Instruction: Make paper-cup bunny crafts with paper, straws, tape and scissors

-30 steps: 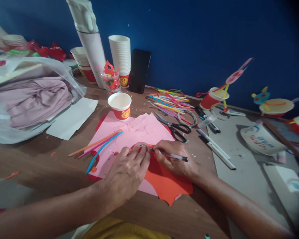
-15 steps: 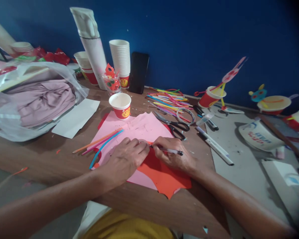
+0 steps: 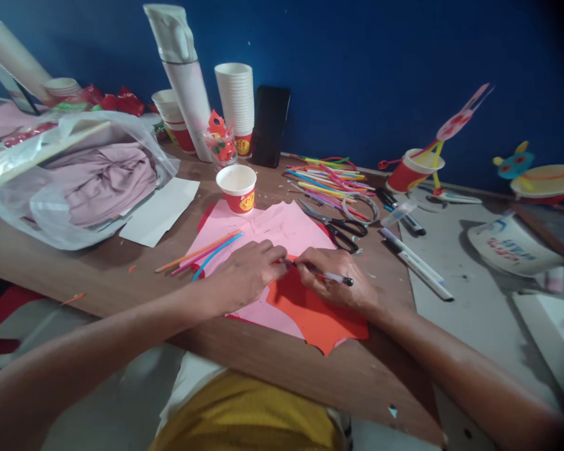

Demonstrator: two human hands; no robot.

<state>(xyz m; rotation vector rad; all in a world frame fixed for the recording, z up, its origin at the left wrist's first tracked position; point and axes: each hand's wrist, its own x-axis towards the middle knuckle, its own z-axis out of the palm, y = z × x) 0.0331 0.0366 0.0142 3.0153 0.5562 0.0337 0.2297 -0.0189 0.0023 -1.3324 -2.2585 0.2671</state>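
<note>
My right hand [image 3: 331, 279] is shut on a pen [image 3: 329, 277], whose tip meets the paper by my left fingertips. My left hand [image 3: 249, 275] lies on a sheet of pink paper [image 3: 272, 228], pressing it down. Its fingers hide whatever is under them. An orange-red paper piece with a jagged edge [image 3: 317, 316] lies under and beside the pink sheet, below my right hand. Several coloured straws [image 3: 207, 255] lie on the pink sheet's left side, next to my left hand.
A red-and-white paper cup [image 3: 237, 188] stands above the pink sheet, by black-handled scissors [image 3: 343, 227] and a heap of coloured straws [image 3: 329, 183]. Markers [image 3: 416, 266] lie right. A plastic bag with mauve cloth [image 3: 89, 181] sits left on the wooden table [image 3: 282, 357].
The whole view has shifted as my head moved. My hands have drawn closer together, and my left hand now covers the round shape that showed under its fingers earlier.
</note>
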